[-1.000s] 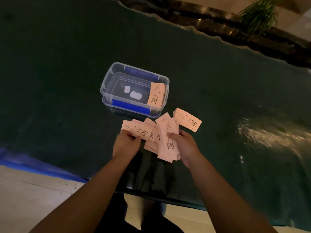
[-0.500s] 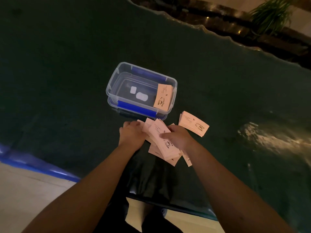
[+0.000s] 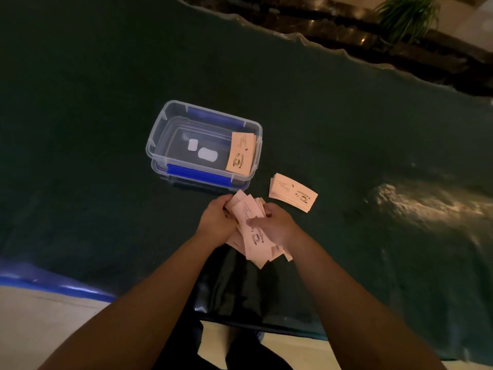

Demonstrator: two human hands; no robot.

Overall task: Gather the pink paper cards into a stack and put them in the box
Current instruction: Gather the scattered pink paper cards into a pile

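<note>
Hands closed on an uneven bunch of pink cards: left hand, right hand. Beside clear box on dark bench.

A big dark green tabletop fills most of the view, and its far edge is wavy. A bright patch of light is seen shining on it at the right. A blue strip runs along the near edge at the left. A pale floor is seen below it. Behind the tabletop, a dark shiny ledge is seen, with a green leafy plant on it. The room is dim.
</note>
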